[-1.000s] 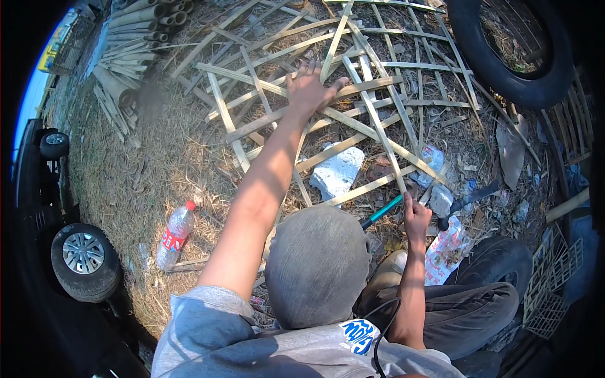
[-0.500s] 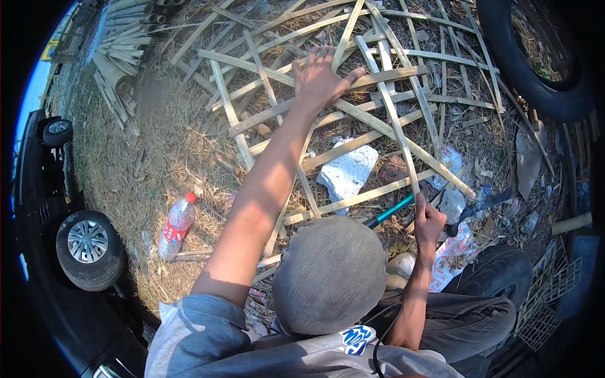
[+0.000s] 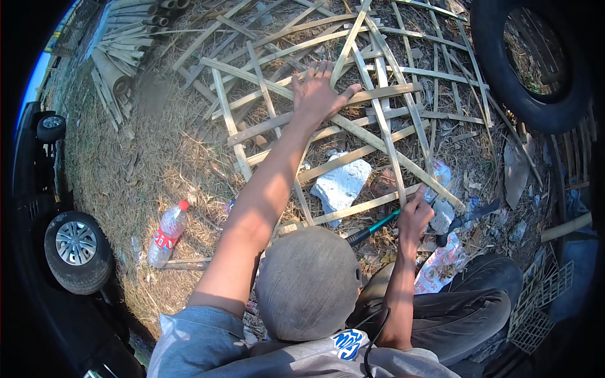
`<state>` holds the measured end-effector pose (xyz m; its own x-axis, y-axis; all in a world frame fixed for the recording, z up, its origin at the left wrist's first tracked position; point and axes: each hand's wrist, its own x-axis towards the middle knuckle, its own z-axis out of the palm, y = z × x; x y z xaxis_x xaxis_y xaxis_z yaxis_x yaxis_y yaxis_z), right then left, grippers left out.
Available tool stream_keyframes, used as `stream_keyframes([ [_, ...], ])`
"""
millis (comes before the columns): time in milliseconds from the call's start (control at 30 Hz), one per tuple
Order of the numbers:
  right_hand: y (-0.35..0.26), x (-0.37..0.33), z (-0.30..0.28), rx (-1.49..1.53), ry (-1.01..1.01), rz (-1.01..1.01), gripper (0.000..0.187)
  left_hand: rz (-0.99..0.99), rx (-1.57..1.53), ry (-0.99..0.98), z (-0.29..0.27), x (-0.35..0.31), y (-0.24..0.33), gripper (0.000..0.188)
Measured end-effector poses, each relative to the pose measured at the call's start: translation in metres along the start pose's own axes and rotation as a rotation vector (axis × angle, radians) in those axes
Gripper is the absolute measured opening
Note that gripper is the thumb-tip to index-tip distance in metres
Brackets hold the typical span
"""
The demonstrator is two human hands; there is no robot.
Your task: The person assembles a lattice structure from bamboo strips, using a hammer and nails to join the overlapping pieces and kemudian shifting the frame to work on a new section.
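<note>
A lattice of crossed split-bamboo strips (image 3: 373, 149) lies on the ground in front of me. My left hand (image 3: 319, 94) presses flat on its middle, fingers spread across the crossing strips. At the near edge, my right hand (image 3: 416, 217) is closed around the lower end of a bamboo strip (image 3: 389, 142), where it meets a crosswise strip. Beside that hand lies a tool with a green and black handle (image 3: 376, 227); its far end is hidden. A dark-bladed knife (image 3: 474, 213) rests to the right. Through the lattice gaps shows a white rock (image 3: 341, 183).
A plastic bottle (image 3: 168, 235) with a red cap stands left. Bamboo poles (image 3: 116, 69) are piled far left. A loose tyre (image 3: 482, 57) is at the far right, a plastic grate (image 3: 541, 302) near right. A parked dark vehicle's wheel (image 3: 77, 251) is at the left edge.
The view has shifted slightly, moving the near objects a little left. My right hand's fingers have changed position at the strip's end; my left hand stays spread on the lattice.
</note>
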<state>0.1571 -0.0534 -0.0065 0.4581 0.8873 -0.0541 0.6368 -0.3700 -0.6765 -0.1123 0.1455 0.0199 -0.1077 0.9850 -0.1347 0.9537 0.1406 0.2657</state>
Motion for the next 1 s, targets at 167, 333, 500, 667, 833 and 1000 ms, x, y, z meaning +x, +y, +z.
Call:
stream_keyframes([
  [167, -0.010, -0.007, 0.009, 0.447, 0.173, 0.210, 0.071, 0.002, -0.017, -0.013, -0.003, -0.004, -0.009, 0.105],
  [333, 0.007, -0.004, 0.020, 0.360, 0.163, 0.183, 0.073, 0.004, 0.052, -0.030, -0.006, -0.006, -0.007, 0.104],
  [500, 0.017, 0.008, 0.011, 0.433, 0.129, 0.274, 0.067, 0.046, 0.075, -0.008, -0.003, 0.004, 0.011, 0.104],
  [667, 0.047, -0.019, -0.034, 0.740, 0.250, 0.313, 0.050, -0.136, -0.309, -0.363, -0.019, -0.030, 0.051, 0.067],
  [833, 0.050, -0.124, -0.048, 0.106, -0.001, 0.511, 0.039, 0.065, -0.031, 0.249, 0.004, -0.012, -0.008, 0.085],
  [1000, 0.016, -0.137, -0.023, 0.194, -0.756, 0.670, 0.052, 0.452, -0.143, 0.500, 0.024, -0.053, 0.001, 0.095],
])
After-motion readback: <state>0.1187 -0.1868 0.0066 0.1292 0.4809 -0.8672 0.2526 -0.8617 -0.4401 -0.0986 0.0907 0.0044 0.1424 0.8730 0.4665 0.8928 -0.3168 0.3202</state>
